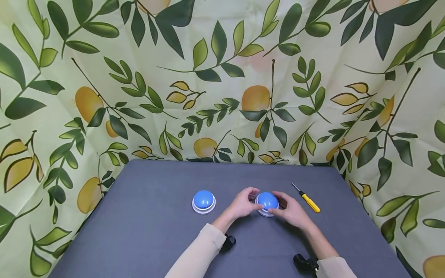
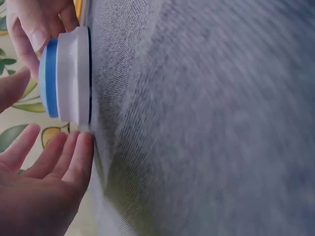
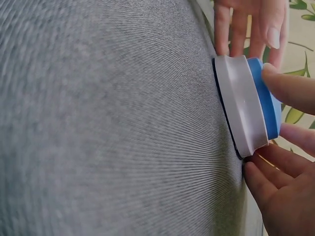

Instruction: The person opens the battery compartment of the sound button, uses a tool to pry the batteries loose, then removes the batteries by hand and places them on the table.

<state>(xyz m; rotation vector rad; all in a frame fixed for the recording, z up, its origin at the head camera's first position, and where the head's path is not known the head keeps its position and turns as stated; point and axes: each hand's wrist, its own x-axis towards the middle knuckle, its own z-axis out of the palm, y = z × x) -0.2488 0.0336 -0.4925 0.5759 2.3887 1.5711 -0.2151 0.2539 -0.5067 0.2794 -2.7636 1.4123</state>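
Observation:
A round push button [image 1: 267,201] with a blue dome and white base sits on the table, between the two hands. My right hand [image 1: 292,210] curls about its right side, the thumb over the blue dome and the fingers against the white base in the right wrist view. On the other side, my left hand [image 1: 243,204] holds its fingers stretched close to the base, with a gap between thumb and dome in the left wrist view. Whether its fingertips touch the base is hard to tell. A second blue push button [image 1: 203,201] stands to the left.
A screwdriver [image 1: 310,202] with a yellow handle lies right of the right hand. The dark grey table [image 1: 146,231] reaches back to a wall of leaf-and-fruit patterned cloth [image 1: 222,116], which also closes both sides. A black wrist device [image 1: 305,263] sits on the right forearm.

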